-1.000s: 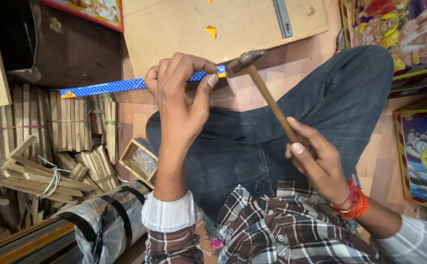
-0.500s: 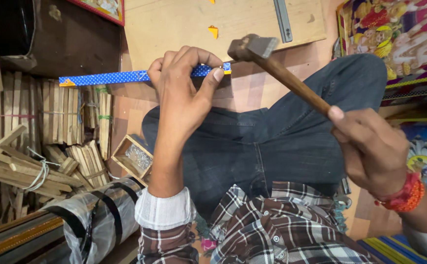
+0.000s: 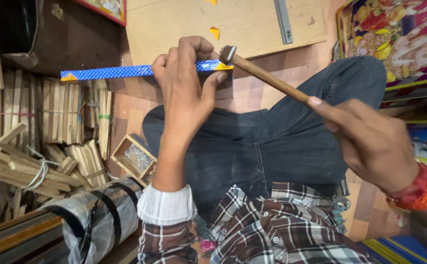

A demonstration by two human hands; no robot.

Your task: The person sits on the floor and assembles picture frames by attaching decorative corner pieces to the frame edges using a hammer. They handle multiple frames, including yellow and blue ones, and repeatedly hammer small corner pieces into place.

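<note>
My left hand (image 3: pixel 186 85) grips a long blue dotted strip (image 3: pixel 110 72) with yellow-orange ends, held level above my lap. My right hand (image 3: pixel 370 142) holds a hammer by its wooden handle (image 3: pixel 267 78). The metal hammer head (image 3: pixel 226 54) sits against the strip's right end, beside my left thumb. Below both hands lie my crossed legs in dark jeans (image 3: pixel 282 142).
Bundles of wooden sticks (image 3: pixel 42 132) fill the left side, next to a small wooden box of nails (image 3: pixel 134 157). A plywood board (image 3: pixel 233 24) with a metal ruler (image 3: pixel 283 20) lies ahead. Colourful framed pictures (image 3: pixel 399 39) stand at the right. A plastic-wrapped roll (image 3: pixel 91 215) lies lower left.
The hammer head rose above the strip, then came down onto its right end. My right hand shifted right and lower in view. The left hand kept its hold.
</note>
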